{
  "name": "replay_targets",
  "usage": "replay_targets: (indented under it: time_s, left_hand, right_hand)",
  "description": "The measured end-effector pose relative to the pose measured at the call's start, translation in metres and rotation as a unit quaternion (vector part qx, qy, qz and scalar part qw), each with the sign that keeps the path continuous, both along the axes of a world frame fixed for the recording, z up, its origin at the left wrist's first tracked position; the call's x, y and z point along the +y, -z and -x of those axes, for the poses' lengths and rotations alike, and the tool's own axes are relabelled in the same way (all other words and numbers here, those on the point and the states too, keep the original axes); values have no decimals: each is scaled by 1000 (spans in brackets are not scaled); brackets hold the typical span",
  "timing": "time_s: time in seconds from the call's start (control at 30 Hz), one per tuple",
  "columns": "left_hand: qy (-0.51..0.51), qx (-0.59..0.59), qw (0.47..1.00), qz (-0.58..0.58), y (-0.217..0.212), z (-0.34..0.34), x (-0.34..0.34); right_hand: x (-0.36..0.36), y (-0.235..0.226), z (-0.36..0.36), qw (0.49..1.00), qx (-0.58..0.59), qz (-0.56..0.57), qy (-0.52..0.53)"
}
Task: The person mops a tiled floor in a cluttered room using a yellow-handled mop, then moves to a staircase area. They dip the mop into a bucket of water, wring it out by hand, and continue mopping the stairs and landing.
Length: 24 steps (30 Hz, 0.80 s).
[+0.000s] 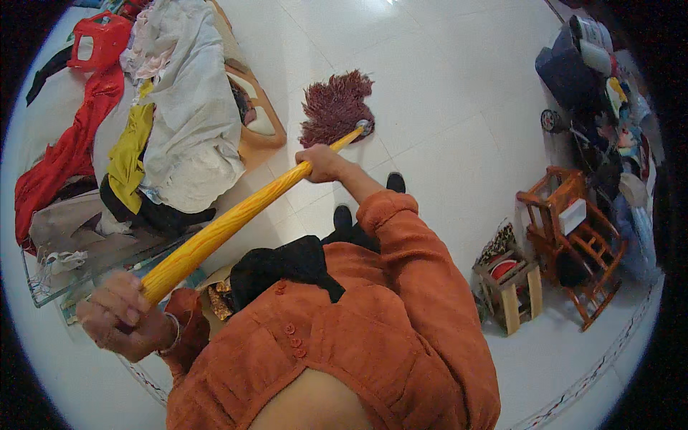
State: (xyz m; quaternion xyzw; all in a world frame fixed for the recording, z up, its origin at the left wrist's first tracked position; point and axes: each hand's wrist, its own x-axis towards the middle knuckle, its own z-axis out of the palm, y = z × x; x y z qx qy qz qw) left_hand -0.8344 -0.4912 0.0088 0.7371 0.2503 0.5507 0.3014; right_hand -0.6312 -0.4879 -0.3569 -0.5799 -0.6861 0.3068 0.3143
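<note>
Head view: mop point(233, 221) slants lengthwise, pointing forward-right.

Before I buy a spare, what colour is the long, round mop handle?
The mop handle is yellow with orange streaks, clearest in the head view.

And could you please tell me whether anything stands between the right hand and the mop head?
Nothing visible does: from the right hand, only a stretch of the yellow handle it grips leads to the mop head on the floor. The white cloth lies off to the left.
</note>
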Motion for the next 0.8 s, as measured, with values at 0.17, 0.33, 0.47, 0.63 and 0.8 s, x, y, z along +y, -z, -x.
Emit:
replay_targets:
  time_s: [0.17,0.33,0.47,0.63,0.8]
  left_hand:
    - [124,-15,992,17,11,16,17]
    - [166,-21,984,60,9,30,37]
    - [388,-8,912,130,5,2,37]
    - [495,-22,855,152,18,-11,24]
    - [544,-21,826,148,42,-32,-19]
  right_hand:
    - [-33,1,14,989,16,-35,141]
    - [-73,0,35,956,55,-23,286]
    - [-115,-5,58,914,50,-33,402]
    - [-173,-1,74,890,57,-35,451]
    - [-249,5,77,861,39,12,507]
